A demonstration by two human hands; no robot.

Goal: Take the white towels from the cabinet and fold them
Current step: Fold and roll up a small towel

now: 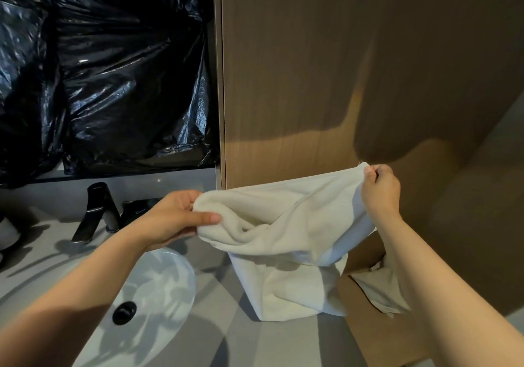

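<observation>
A grey bench (215, 338), striped with light and shadow, fills the lower part of the frame. A white oval sink (170, 281) is set into it at lower left, with 1 black drain (124, 313) at its bottom. Behind the basin, at middle left, stands a black faucet (96, 213). Crinkled black plastic sheeting (107, 69) covers the wall in the upper left. A tall brown wood-grain cabinet (340, 69) fills the upper right, lit in a band low down and shadowed above. The white towel (283, 239) hangs in the air at centre frame, in front of the cabinet's lower edge and above the bench, stretched between 2 bare hands. The left hand (173, 219) grips a bunched, rolled end of the towel at its left side, the thumb (204, 218) lying across the front of the cloth and the other fingers curled behind it. The right hand (381, 188), higher and further right, pinches the towel's upper right corner between curled fingers (368, 172), so the top edge slopes up from left to right. The loose lower part drapes down in folds toward the bench. More white cloth (377, 290) shows at lower right, partly hidden behind the right forearm. Whether it belongs to the same towel cannot be told.
</observation>
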